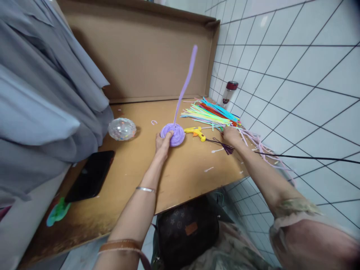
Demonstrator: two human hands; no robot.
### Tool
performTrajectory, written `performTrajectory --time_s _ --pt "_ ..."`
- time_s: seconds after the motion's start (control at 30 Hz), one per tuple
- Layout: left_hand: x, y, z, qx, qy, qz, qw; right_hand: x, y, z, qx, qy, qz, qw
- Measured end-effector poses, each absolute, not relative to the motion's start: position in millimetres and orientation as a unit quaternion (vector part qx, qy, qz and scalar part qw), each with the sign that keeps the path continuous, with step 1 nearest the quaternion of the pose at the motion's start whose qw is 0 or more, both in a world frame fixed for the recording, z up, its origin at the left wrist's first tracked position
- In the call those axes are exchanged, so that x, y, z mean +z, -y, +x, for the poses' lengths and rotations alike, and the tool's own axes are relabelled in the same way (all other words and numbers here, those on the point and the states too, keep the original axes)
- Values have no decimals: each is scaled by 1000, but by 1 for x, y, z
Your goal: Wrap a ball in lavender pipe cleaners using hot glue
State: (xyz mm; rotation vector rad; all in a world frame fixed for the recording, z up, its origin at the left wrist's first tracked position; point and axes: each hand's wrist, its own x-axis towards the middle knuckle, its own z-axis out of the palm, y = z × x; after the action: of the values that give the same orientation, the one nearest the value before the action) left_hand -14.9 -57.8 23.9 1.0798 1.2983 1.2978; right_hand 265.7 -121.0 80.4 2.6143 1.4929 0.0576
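Note:
My left hand (pixel 163 144) grips the left edge of a round purple coil (pixel 177 135), thumb on its face. One purple fuzzy stem (pixel 185 84) stands up from the coil, leaning right. Just right of the coil lies a yellow glue gun (pixel 196 132) with an orange trigger. My right hand (pixel 230 135) is at the near right side of a pile of coloured fuzzy stems (pixel 209 114); its fingertips are hidden, and what they touch cannot be made out.
A clear faceted ball (pixel 122 129) and a black phone (pixel 90 176) lie on the left of the wooden table (pixel 180 183). A red-capped bottle (pixel 229 93) stands by the tiled wall. A black cable (pixel 303 157) crosses under my right forearm. Cardboard (pixel 146 52) rises behind.

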Motion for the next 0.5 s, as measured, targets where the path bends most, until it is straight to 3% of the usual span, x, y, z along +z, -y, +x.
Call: performTrajectory --time_s 0.5 --pt "24 52 -17 560 -522 423 484 89 110 294 1 -531 844 75"
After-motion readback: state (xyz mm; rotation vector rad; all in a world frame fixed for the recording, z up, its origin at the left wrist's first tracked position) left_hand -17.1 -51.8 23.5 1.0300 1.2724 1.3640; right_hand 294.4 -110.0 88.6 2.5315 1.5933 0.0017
